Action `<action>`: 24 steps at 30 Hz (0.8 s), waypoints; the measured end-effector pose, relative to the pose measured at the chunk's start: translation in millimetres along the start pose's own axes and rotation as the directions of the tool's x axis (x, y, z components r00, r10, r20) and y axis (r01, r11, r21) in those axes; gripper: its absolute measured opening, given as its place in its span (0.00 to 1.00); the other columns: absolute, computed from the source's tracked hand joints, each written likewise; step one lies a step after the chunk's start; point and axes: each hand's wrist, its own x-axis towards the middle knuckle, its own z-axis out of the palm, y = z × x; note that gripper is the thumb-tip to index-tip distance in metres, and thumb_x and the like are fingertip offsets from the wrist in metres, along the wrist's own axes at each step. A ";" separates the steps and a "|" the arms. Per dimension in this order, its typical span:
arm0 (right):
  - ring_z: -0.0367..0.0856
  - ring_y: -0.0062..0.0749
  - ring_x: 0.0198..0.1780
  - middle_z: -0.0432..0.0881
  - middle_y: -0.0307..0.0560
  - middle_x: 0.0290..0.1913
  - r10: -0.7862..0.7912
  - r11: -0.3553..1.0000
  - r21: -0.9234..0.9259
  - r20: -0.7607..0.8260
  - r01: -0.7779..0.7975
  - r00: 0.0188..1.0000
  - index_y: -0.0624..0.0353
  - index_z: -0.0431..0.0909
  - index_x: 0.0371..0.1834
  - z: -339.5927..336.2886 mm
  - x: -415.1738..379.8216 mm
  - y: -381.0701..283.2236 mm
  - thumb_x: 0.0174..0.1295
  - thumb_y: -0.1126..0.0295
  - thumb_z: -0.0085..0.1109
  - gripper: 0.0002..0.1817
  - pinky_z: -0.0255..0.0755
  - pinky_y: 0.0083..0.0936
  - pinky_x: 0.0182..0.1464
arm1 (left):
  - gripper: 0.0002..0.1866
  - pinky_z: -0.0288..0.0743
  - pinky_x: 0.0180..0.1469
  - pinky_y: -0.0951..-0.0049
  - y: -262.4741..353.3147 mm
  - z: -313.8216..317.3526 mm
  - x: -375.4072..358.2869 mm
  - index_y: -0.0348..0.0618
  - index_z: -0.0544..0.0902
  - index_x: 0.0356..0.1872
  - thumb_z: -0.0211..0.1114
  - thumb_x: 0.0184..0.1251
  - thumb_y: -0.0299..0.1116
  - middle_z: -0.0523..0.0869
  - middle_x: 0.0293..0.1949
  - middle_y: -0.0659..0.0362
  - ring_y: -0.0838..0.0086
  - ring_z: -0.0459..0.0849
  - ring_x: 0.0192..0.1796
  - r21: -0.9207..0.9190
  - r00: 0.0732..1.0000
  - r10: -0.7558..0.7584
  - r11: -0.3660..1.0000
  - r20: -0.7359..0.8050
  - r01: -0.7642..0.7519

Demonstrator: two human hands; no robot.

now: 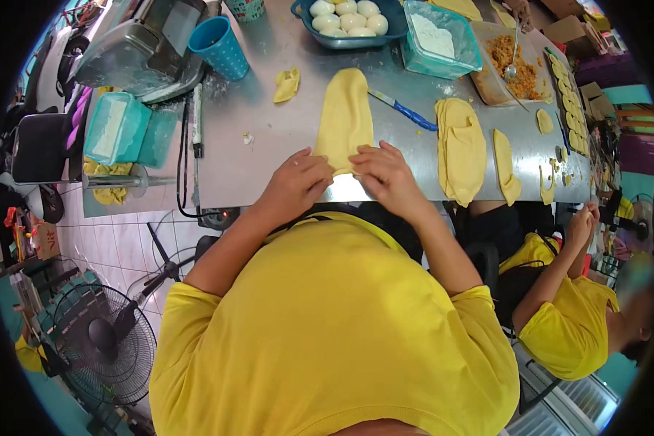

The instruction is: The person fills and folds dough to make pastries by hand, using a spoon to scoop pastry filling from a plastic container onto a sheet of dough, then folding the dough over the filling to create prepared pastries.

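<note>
Both hands [347,173] pinch one smooth, soft-looking, elongated yellow dough sheet [345,116]

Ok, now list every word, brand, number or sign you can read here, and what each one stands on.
Nothing reads with certainty.
Cardboard box at the far left: a few large letters, turned and too blurred to quote.
White rod on the table: small dark marks, too small to read.
Yellow shirt: no lettering shows.
</note>
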 end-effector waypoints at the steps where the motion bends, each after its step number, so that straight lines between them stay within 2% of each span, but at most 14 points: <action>1: 0.77 0.38 0.56 0.83 0.43 0.46 -0.003 1.000 -0.031 -0.012 0.003 1.000 0.57 0.81 0.38 6.8 -7.3 -4.5 0.55 0.73 0.62 0.07 0.57 0.42 0.66 | 0.09 0.73 0.56 0.61 -2.4 4.9 -6.3 0.41 0.80 0.35 0.68 0.52 0.21 0.84 0.38 0.56 0.63 0.83 0.47 -0.016 1.000 -0.011 1.000 0.006 0.011; 3: 0.77 0.39 0.56 0.83 0.46 0.46 -0.003 0.998 -0.055 -0.068 -0.001 0.998 0.60 0.81 0.37 11.8 -14.2 -8.6 0.52 0.77 0.63 0.08 0.60 0.42 0.65 | 0.08 0.71 0.60 0.55 -3.4 6.3 -10.0 0.42 0.79 0.33 0.68 0.52 0.21 0.84 0.38 0.56 0.60 0.82 0.48 -0.034 0.995 0.004 0.999 -0.097 -0.008; 5: 0.79 0.38 0.52 0.83 0.44 0.43 -0.061 0.997 -0.054 -0.173 0.052 0.983 0.58 0.82 0.36 16.5 -12.5 -5.5 0.53 0.75 0.64 0.07 0.64 0.41 0.62 | 0.09 0.70 0.61 0.55 -2.3 -1.1 -0.5 0.42 0.79 0.35 0.67 0.52 0.21 0.83 0.39 0.56 0.60 0.83 0.48 0.023 0.994 0.092 0.996 -0.057 -0.091; 8: 0.80 0.40 0.46 0.83 0.46 0.38 -0.072 0.996 -0.062 -0.234 0.059 0.969 0.59 0.82 0.35 16.9 -8.9 -2.9 0.51 0.76 0.65 0.07 0.70 0.39 0.55 | 0.08 0.73 0.56 0.63 0.2 -2.5 10.3 0.41 0.78 0.37 0.66 0.57 0.22 0.83 0.39 0.56 0.65 0.83 0.44 -0.038 0.989 0.148 0.988 -0.023 -0.148; 9: 0.81 0.40 0.43 0.83 0.47 0.36 -0.065 0.997 -0.048 -0.257 0.055 0.964 0.59 0.82 0.34 16.2 -6.7 -2.6 0.51 0.77 0.65 0.07 0.72 0.38 0.52 | 0.07 0.73 0.52 0.68 2.1 -2.8 11.8 0.41 0.78 0.38 0.64 0.59 0.23 0.82 0.38 0.57 0.69 0.82 0.42 -0.202 0.991 -0.118 0.971 0.063 0.128; 10: 0.81 0.40 0.43 0.83 0.47 0.36 -0.068 0.997 -0.057 -0.267 0.055 0.961 0.59 0.82 0.34 15.4 -1.7 -2.0 0.51 0.77 0.65 0.07 0.72 0.38 0.52 | 0.07 0.73 0.48 0.73 2.5 -3.6 15.4 0.40 0.77 0.40 0.63 0.62 0.24 0.81 0.38 0.58 0.74 0.81 0.41 -0.326 0.917 -0.352 0.858 0.190 0.397; 11: 0.81 0.40 0.41 0.83 0.48 0.35 -0.040 0.999 -0.007 -0.327 0.040 0.944 0.60 0.82 0.34 14.9 3.9 -2.1 0.52 0.77 0.64 0.06 0.73 0.35 0.49 | 0.07 0.73 0.48 0.73 0.1 -3.4 22.5 0.40 0.77 0.40 0.63 0.62 0.24 0.81 0.38 0.58 0.74 0.81 0.41 -0.325 0.920 -0.340 0.863 0.195 0.388; 13: 0.81 0.39 0.36 0.83 0.49 0.33 0.084 0.992 0.123 -0.363 -0.042 0.928 0.62 0.82 0.35 6.0 18.8 -6.0 0.54 0.76 0.63 0.06 0.74 0.30 0.41 | 0.06 0.71 0.42 0.80 -6.8 -1.9 43.0 0.40 0.76 0.41 0.61 0.66 0.27 0.80 0.37 0.62 0.81 0.76 0.38 -0.406 0.978 -0.205 0.898 -0.046 0.169; 14: 0.81 0.38 0.34 0.83 0.50 0.33 0.171 0.974 0.198 -0.335 -0.108 0.927 0.63 0.82 0.35 -5.8 34.5 -9.4 0.56 0.75 0.62 0.06 0.74 0.28 0.38 | 0.06 0.71 0.41 0.81 -9.4 -6.0 56.0 0.39 0.75 0.42 0.61 0.66 0.27 0.79 0.37 0.63 0.82 0.76 0.39 -0.396 0.975 -0.215 0.901 -0.062 0.174; 15: 0.81 0.32 0.32 0.83 0.49 0.31 0.150 0.971 0.230 -0.389 -0.062 0.909 0.63 0.81 0.36 -15.7 54.5 -7.9 0.57 0.72 0.62 0.07 0.72 0.24 0.34 | 0.07 0.71 0.41 0.82 -10.1 -16.2 77.2 0.39 0.75 0.42 0.61 0.66 0.27 0.78 0.37 0.64 0.82 0.75 0.40 -0.384 0.971 -0.222 0.907 -0.086 0.173; 18: 0.79 0.21 0.33 0.84 0.45 0.31 0.233 0.918 0.385 -0.337 -0.093 0.912 0.62 0.82 0.39 -48.8 117.4 11.8 0.58 0.69 0.62 0.09 0.72 0.21 0.36 | 0.09 0.71 0.42 0.82 -25.9 -41.8 141.3 0.37 0.74 0.45 0.60 0.67 0.28 0.79 0.39 0.62 0.82 0.77 0.41 -0.531 0.968 -0.199 0.842 -0.150 0.091; 21: 0.76 0.14 0.36 0.82 0.36 0.33 0.228 0.947 0.287 -0.292 -0.143 0.929 0.65 0.81 0.41 -86.5 159.9 7.4 0.60 0.71 0.62 0.10 0.70 0.15 0.41 | 0.10 0.71 0.44 0.81 -28.4 -73.4 184.2 0.39 0.73 0.46 0.59 0.67 0.26 0.78 0.39 0.62 0.81 0.76 0.42 -0.473 0.967 -0.130 0.881 -0.219 0.011; 23: 0.76 0.17 0.28 0.80 0.37 0.27 0.222 0.921 0.376 -0.301 -0.098 0.927 0.63 0.80 0.35 -102.2 171.0 -3.4 0.61 0.72 0.58 0.06 0.72 0.18 0.29 | 0.09 0.71 0.45 0.80 -13.0 -91.7 192.0 0.40 0.72 0.46 0.58 0.66 0.24 0.76 0.38 0.63 0.81 0.76 0.41 -0.415 0.966 -0.092 0.910 -0.241 -0.017; 24: 0.73 0.16 0.29 0.78 0.34 0.27 0.220 0.913 0.397 -0.279 -0.097 0.935 0.64 0.79 0.35 -106.1 166.0 -12.8 0.62 0.73 0.57 0.05 0.67 0.15 0.31 | 0.09 0.69 0.43 0.82 1.5 -97.0 185.3 0.40 0.71 0.46 0.58 0.68 0.26 0.75 0.38 0.64 0.82 0.74 0.40 -0.414 0.971 -0.058 0.909 -0.231 -0.044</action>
